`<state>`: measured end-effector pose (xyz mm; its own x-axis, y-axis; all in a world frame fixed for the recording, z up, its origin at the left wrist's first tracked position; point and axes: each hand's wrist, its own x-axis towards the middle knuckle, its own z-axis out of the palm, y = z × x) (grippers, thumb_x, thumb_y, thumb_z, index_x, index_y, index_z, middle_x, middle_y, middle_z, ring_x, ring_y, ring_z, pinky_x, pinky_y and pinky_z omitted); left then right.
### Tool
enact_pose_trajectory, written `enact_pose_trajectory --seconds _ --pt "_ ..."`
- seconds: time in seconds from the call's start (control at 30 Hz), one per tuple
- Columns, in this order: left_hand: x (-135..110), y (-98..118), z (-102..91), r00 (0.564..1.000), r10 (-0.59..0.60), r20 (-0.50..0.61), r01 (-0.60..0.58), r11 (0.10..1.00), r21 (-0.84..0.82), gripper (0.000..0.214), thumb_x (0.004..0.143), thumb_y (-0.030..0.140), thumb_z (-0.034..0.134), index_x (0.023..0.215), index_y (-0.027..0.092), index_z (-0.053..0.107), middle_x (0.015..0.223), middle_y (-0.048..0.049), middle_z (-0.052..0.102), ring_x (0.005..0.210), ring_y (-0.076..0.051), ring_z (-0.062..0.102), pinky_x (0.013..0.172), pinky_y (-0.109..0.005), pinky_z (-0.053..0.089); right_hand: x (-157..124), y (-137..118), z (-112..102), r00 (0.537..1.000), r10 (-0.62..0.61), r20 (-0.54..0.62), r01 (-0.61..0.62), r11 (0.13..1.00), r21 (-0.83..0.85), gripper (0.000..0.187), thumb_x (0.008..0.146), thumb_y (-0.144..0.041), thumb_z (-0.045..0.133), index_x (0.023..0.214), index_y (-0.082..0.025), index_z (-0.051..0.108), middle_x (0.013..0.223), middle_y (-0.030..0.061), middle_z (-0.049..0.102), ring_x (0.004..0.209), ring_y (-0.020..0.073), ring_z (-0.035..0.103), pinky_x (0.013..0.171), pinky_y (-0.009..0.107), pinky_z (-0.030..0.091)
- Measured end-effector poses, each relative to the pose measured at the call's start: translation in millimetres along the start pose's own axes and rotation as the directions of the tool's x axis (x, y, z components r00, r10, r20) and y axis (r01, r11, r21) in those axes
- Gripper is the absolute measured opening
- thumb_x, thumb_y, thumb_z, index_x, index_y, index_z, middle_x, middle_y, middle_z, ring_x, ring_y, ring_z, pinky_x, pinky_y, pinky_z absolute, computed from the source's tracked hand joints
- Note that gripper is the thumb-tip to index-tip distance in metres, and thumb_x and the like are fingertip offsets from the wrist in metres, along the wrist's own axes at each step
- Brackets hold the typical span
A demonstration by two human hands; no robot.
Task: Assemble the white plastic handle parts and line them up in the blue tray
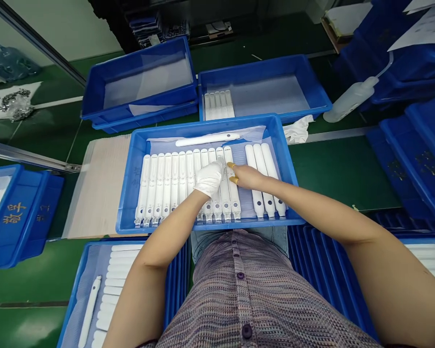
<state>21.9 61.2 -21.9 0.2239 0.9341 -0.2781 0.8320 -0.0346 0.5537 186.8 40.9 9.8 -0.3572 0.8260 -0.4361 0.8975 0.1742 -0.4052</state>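
A blue tray lined with pale sheet lies before me. A row of slim white plastic casings fills its left and middle. My left hand, in a white glove, is closed over the row's right part; what its fingers hold is hidden. My right hand, with yellow finger cots, has thumb and forefinger apart at the edge of the row's last casing. To its right lie three wider white casings, each with a dark dot. One more white casing lies crosswise at the far side.
Behind stand a blue bin and another blue tray with several white pieces. A squeeze bottle and crumpled white cloth are at right. Pale board lies at left; a tray of casings sits lower left.
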Motion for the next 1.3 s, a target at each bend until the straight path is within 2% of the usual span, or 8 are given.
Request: enact_pose_trajectory --seconds 0.27,0.5,0.6,0.7,0.87,1.1,1.2,1.3 --pt "-7 -4 7.4 0.853 0.522 -0.023 -0.511 0.842 0.175 0.076 0.094 0.052 0.064 0.155 0.011 0.046 0.159 -0.0245 0.044 0.152 -0.042 0.035 0.127 -0.059 0.021 25 55 -46 0.912 0.134 -0.388 -0.174 0.982 -0.071 0.035 0.101 -0.028 0.052 0.125 -0.011 0.073 0.136 0.0198 0.067 0.13 0.033 0.059 0.106 0.041 0.047" --pt "-4 -7 8.0 0.854 0.515 -0.078 -0.52 0.851 -0.071 0.069 0.09 0.046 0.072 0.146 0.01 0.055 0.159 -0.0219 0.045 0.157 -0.037 0.028 0.131 -0.054 0.017 43 66 -52 0.885 0.25 -0.392 -0.275 0.962 -0.007 0.051 0.109 -0.039 0.034 0.128 -0.008 0.07 0.135 0.0239 0.064 0.129 0.038 0.058 0.109 0.052 0.042" --pt "-14 18 14.7 0.914 0.361 -0.188 -0.401 0.725 -0.56 0.064 0.089 0.049 0.073 0.143 0.019 0.057 0.156 -0.0162 0.051 0.152 -0.033 0.04 0.129 -0.054 0.026 32 50 -61 0.843 0.209 -0.496 -0.223 0.974 0.032 0.051 0.111 -0.04 0.031 0.125 -0.01 0.07 0.132 0.0215 0.065 0.128 0.038 0.057 0.11 0.054 0.041" --pt "-33 51 35.1 0.954 0.294 0.053 -0.046 0.32 -0.946 0.062 0.082 0.046 0.08 0.135 0.021 0.062 0.144 -0.0143 0.062 0.138 -0.032 0.057 0.119 -0.054 0.043 13 31 -73 0.791 0.04 -0.61 -0.016 0.999 0.046 0.053 0.111 -0.048 0.032 0.117 -0.012 0.071 0.123 0.0158 0.066 0.126 0.0369 0.057 0.111 0.057 0.037" --pt "-54 76 47.0 0.814 0.407 0.415 0.361 0.205 -0.91 0.048 0.077 0.049 0.084 0.108 0.014 0.074 0.108 -0.0167 0.076 0.102 -0.036 0.074 0.087 -0.052 0.063 -10 25 -73 0.737 -0.091 -0.669 0.309 0.927 0.215 0.044 0.107 -0.054 0.043 0.123 -0.022 0.069 0.127 0.0084 0.066 0.125 0.03 0.059 0.111 0.052 0.044" --pt "-32 52 -10.5 0.972 0.218 0.09 0.068 0.106 -0.992 0.037 0.077 0.03 0.086 0.108 0.015 0.071 0.103 -0.0085 0.077 0.092 -0.024 0.076 0.085 -0.039 0.063 -19 17 -23 0.816 -0.01 -0.578 0.453 0.633 0.629 0.036 0.097 -0.049 0.062 0.121 -0.023 0.069 0.129 0.0079 0.068 0.125 0.0274 0.061 0.112 0.05 0.048" --pt "-31 44 -25.0 0.996 0.094 -0.011 -0.019 0.092 -0.996 0.039 0.082 0.025 0.081 0.118 0.019 0.068 0.089 -0.0012 0.073 0.078 -0.014 0.072 0.076 -0.028 0.061 -18 2 -14 0.761 0.198 -0.618 0.535 0.346 0.771 0.039 0.099 -0.057 0.057 0.127 -0.03 0.063 0.12 0.0047 0.068 0.115 0.0228 0.066 0.101 0.043 0.056" --pt "-34 39 -30.2 0.997 -0.029 -0.074 -0.073 0.02 -0.997 0.035 0.095 0.046 0.068 0.122 0.023 0.067 0.068 0.0041 0.06 0.053 -0.008 0.056 0.053 -0.021 0.051 -18 -6 -17 0.838 0.211 -0.504 0.514 0.009 0.858 0.037 0.096 -0.055 0.063 0.121 -0.028 0.064 0.103 0.0029 0.068 0.09 0.0168 0.067 0.081 0.032 0.061"
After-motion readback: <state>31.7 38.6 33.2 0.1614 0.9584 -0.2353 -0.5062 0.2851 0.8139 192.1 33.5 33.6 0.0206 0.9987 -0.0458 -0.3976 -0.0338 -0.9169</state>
